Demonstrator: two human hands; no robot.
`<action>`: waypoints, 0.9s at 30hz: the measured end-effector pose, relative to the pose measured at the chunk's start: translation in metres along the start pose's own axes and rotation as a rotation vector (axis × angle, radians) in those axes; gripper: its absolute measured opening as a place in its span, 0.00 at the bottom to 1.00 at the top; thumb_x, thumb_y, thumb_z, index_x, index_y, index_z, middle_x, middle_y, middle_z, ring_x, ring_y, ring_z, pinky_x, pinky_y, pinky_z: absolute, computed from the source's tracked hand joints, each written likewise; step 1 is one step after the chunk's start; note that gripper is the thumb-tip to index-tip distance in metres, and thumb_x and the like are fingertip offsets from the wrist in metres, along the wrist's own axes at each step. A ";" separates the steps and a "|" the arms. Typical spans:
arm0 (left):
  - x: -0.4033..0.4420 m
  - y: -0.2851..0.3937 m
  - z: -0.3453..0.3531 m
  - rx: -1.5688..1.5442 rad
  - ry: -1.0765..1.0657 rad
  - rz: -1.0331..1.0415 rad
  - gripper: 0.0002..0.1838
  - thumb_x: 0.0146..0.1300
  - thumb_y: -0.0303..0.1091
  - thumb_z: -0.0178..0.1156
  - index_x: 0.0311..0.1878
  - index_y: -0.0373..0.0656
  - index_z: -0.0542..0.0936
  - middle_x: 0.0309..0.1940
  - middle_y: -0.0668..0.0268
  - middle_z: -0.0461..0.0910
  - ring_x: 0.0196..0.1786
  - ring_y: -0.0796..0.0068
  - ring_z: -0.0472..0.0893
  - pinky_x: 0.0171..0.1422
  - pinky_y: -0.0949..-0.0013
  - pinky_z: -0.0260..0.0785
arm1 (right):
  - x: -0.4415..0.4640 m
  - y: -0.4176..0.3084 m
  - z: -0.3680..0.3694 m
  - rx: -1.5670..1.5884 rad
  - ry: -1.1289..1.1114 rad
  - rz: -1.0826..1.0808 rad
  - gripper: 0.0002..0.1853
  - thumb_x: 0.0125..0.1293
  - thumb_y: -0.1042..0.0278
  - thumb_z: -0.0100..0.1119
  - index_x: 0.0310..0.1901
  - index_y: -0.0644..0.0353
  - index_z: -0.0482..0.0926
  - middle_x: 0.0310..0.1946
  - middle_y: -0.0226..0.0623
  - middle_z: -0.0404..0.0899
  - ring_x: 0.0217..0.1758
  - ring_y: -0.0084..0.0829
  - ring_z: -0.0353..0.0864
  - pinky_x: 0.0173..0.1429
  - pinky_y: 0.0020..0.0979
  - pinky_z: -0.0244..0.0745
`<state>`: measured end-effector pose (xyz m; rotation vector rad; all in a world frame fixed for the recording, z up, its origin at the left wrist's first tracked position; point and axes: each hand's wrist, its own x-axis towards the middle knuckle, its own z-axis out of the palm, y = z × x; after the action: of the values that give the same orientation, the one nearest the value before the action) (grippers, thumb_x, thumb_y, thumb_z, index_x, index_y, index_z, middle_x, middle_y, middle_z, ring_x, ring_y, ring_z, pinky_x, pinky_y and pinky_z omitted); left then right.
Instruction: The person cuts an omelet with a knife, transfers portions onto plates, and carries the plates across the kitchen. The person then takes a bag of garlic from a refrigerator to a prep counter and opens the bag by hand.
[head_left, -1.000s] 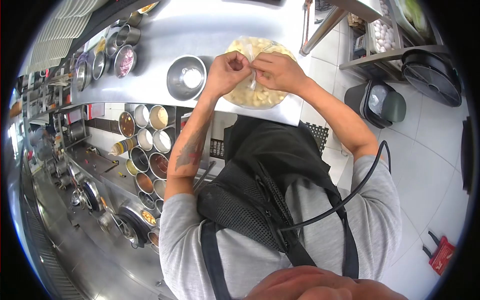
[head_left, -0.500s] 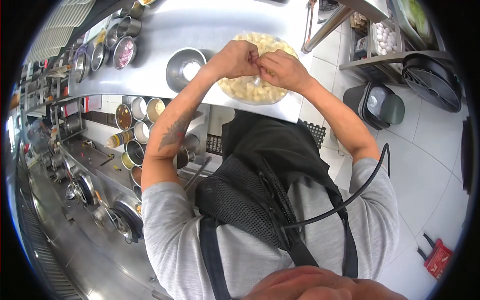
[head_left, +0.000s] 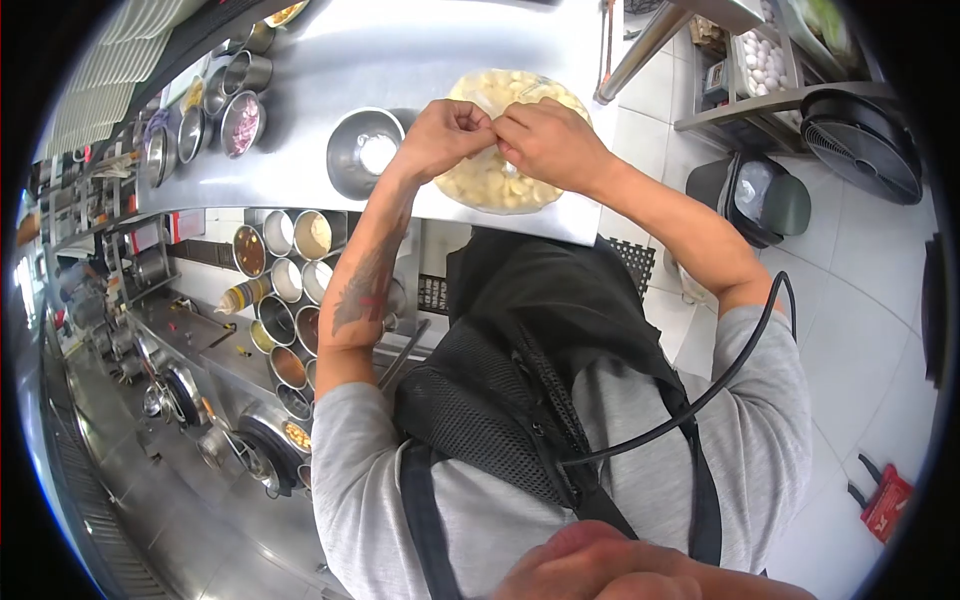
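Observation:
A large clear plastic bag [head_left: 500,190] full of pale yellow chunks, perhaps cut potato, lies near the front edge of the steel counter. Over its middle, my left hand [head_left: 443,138] is closed in a pinch on the gathered plastic. Touching it, fingertip to fingertip, my right hand [head_left: 552,145] also pinches the bag with bent fingers. The exact bit of plastic between the fingers is mostly hidden. Just left of the hands stands a steel bowl [head_left: 345,150] with something white and round at its bottom.
On the counter's left are several steel bowls, one with chopped purple onion [head_left: 242,125]. Below it, several round pots [head_left: 286,280] stand by the stove area. Rightward are a shelf with an egg tray [head_left: 763,65], a bin [head_left: 770,205] and a black fan [head_left: 860,145].
Both hands have shifted slightly left and down, still pinching together over the bag. My left fingers look a little more spread. The camera view has shifted slightly.

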<state>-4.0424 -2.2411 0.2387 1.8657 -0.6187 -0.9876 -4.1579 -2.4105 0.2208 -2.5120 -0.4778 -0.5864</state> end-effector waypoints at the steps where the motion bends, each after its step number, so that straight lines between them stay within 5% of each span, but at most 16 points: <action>1: -0.002 0.006 0.001 0.012 0.015 -0.040 0.09 0.55 0.33 0.68 0.30 0.38 0.81 0.22 0.72 0.77 0.26 0.87 0.72 0.30 0.79 0.63 | 0.000 0.000 0.000 -0.024 0.013 -0.014 0.09 0.54 0.71 0.67 0.36 0.59 0.78 0.30 0.33 0.77 0.33 0.36 0.80 0.41 0.36 0.77; 6: 0.001 0.000 0.001 -0.052 -0.010 -0.081 0.09 0.53 0.33 0.69 0.29 0.39 0.80 0.22 0.72 0.77 0.25 0.86 0.72 0.29 0.78 0.64 | 0.006 0.005 0.003 0.007 0.067 -0.020 0.10 0.50 0.72 0.66 0.35 0.58 0.77 0.29 0.33 0.76 0.31 0.37 0.79 0.40 0.37 0.76; 12: 0.000 0.002 0.011 0.155 0.137 0.105 0.10 0.52 0.34 0.69 0.27 0.38 0.79 0.20 0.72 0.76 0.24 0.85 0.72 0.30 0.76 0.67 | 0.009 0.015 -0.004 0.196 -0.034 0.004 0.10 0.49 0.72 0.64 0.35 0.57 0.76 0.29 0.34 0.76 0.30 0.40 0.77 0.37 0.37 0.74; 18: -0.010 0.007 0.016 0.249 0.323 0.134 0.08 0.51 0.31 0.68 0.28 0.39 0.78 0.20 0.72 0.77 0.24 0.86 0.73 0.31 0.76 0.69 | -0.005 0.016 -0.008 0.260 0.032 0.051 0.09 0.50 0.74 0.64 0.34 0.57 0.76 0.28 0.35 0.75 0.29 0.37 0.77 0.34 0.36 0.74; 20: -0.012 0.000 0.012 0.145 0.312 0.124 0.07 0.52 0.29 0.67 0.30 0.39 0.79 0.19 0.72 0.77 0.24 0.86 0.74 0.31 0.76 0.69 | -0.008 0.015 -0.018 0.329 -0.081 0.299 0.09 0.53 0.73 0.65 0.36 0.57 0.78 0.29 0.35 0.77 0.28 0.35 0.78 0.35 0.34 0.76; 23: -0.015 0.004 0.019 0.152 0.300 0.151 0.07 0.52 0.29 0.66 0.31 0.38 0.79 0.19 0.72 0.77 0.24 0.86 0.74 0.32 0.76 0.69 | -0.002 -0.001 -0.013 0.385 0.126 0.252 0.10 0.55 0.71 0.66 0.39 0.59 0.79 0.31 0.35 0.79 0.28 0.33 0.80 0.36 0.33 0.77; 27: -0.011 0.013 0.021 0.135 0.311 0.222 0.06 0.52 0.29 0.66 0.31 0.39 0.79 0.19 0.72 0.77 0.24 0.86 0.74 0.32 0.76 0.70 | -0.004 0.010 0.001 0.270 0.041 0.248 0.11 0.57 0.69 0.67 0.41 0.59 0.79 0.32 0.35 0.80 0.29 0.33 0.81 0.36 0.32 0.78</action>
<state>-4.0659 -2.2493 0.2484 1.9664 -0.6978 -0.5091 -4.1567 -2.4191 0.2140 -2.2514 -0.2086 -0.4443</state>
